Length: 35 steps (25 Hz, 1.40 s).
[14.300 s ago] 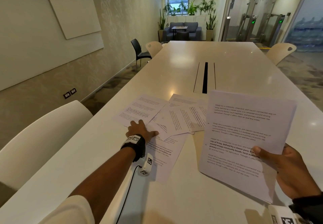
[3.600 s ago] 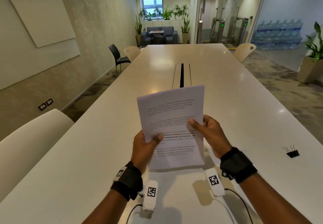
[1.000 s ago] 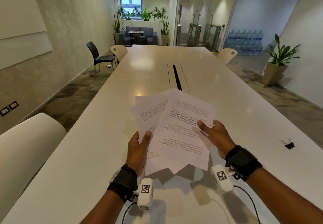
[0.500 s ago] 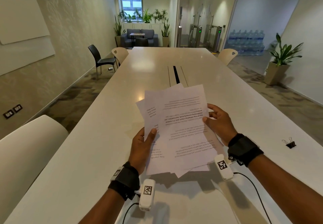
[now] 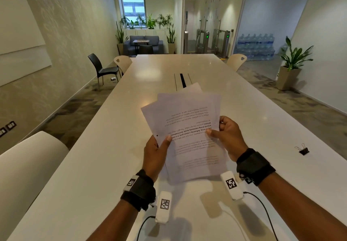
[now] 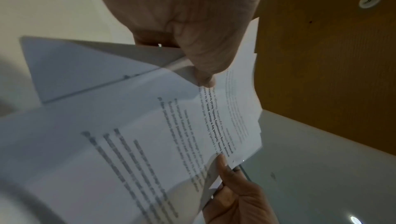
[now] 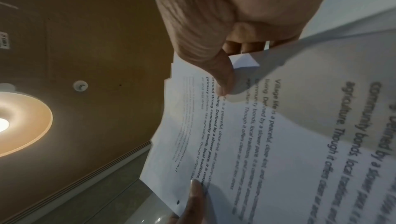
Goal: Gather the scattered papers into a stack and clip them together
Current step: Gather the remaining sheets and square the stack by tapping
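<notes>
Papers gathered, edges not yet square

Above the table's near end, the left hand and right hand pinch the fanned papers by opposite sides, likely for squaring. The binder clip waits near the right edge.

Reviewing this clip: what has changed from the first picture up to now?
The papers, once scattered on the table under the left hand, are all lifted off it, held fanned and uneven between that hand and the right hand. The binder clip lies unused on the table.
</notes>
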Each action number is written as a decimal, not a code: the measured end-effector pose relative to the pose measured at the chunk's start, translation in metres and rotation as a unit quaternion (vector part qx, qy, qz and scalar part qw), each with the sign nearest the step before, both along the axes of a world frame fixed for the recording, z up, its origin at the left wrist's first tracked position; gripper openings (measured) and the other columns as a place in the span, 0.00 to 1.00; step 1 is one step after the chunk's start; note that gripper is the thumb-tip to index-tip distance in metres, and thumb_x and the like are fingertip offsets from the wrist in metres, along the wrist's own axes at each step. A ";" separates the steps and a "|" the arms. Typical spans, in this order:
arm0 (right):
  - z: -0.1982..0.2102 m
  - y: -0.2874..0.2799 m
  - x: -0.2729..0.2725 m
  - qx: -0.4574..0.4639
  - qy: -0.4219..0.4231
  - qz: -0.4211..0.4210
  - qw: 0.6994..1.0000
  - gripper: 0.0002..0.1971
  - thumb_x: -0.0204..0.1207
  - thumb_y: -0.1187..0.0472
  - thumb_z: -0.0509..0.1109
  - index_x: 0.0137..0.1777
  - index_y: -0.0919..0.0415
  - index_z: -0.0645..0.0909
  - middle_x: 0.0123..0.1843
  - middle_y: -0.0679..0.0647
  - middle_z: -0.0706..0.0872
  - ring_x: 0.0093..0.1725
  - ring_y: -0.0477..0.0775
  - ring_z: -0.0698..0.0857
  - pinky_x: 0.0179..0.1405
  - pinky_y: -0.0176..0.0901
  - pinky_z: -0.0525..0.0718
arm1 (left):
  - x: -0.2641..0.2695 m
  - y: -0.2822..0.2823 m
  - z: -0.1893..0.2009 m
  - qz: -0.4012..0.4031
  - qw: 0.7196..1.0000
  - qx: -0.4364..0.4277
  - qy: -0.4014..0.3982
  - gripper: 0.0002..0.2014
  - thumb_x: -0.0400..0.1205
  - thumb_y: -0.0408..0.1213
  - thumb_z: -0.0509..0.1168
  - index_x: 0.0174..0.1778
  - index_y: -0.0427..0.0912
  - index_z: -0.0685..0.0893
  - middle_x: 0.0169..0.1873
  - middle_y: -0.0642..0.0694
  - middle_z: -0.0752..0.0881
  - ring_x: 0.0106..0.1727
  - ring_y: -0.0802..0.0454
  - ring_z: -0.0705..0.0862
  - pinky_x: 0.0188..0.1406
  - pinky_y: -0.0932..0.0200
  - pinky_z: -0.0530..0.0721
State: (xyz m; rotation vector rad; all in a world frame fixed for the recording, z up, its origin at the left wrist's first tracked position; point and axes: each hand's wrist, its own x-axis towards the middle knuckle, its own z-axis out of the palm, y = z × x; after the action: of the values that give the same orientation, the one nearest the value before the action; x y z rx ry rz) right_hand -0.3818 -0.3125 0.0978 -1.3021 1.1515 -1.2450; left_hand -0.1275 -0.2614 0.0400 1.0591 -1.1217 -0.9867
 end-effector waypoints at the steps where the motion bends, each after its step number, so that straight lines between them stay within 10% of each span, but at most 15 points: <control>1: 0.003 0.003 0.001 -0.013 0.001 -0.006 1.000 0.17 0.79 0.77 0.78 0.62 0.59 0.83 0.62 0.57 0.96 0.59 0.62 0.96 0.60 0.59 0.95 | -0.001 -0.001 0.004 0.005 1.000 0.000 0.001 0.15 0.93 0.42 0.70 0.76 0.48 0.86 0.66 0.50 0.95 0.66 0.46 0.95 0.65 0.42 0.96; 17: -0.017 0.030 -0.008 -0.024 -0.076 -0.021 0.997 0.25 0.73 0.82 0.79 0.64 0.57 0.85 0.62 0.58 0.94 0.62 0.66 0.93 0.54 0.52 0.96 | -0.025 -0.004 0.022 -0.026 0.997 -0.016 0.073 0.20 0.88 0.33 0.75 0.76 0.42 0.81 0.64 0.43 0.94 0.58 0.42 0.97 0.49 0.50 0.98; 28: -0.008 0.043 -0.010 -0.054 -0.074 -0.044 0.995 0.26 0.74 0.80 0.80 0.64 0.51 0.84 0.62 0.58 0.93 0.62 0.66 0.91 0.62 0.63 0.93 | -0.025 -0.005 0.040 -0.024 0.998 -0.051 0.042 0.23 0.87 0.34 0.76 0.77 0.47 0.78 0.66 0.43 0.91 0.62 0.41 0.95 0.57 0.43 0.98; 35: -0.050 0.047 -0.010 0.011 -0.080 -0.032 0.996 0.29 0.70 0.84 0.80 0.69 0.65 0.81 0.66 0.63 0.92 0.68 0.70 0.90 0.65 0.66 0.92 | -0.019 -0.001 0.006 -0.051 0.998 0.014 0.031 0.24 0.84 0.35 0.80 0.75 0.45 0.82 0.67 0.43 0.93 0.64 0.40 0.95 0.62 0.37 0.97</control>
State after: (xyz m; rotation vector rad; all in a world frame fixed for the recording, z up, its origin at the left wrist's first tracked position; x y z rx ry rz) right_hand -0.3923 -0.2651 0.0480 -1.1349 1.0955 -1.3546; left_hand -0.1462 -0.2623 0.0457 0.9945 -1.1229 -1.1109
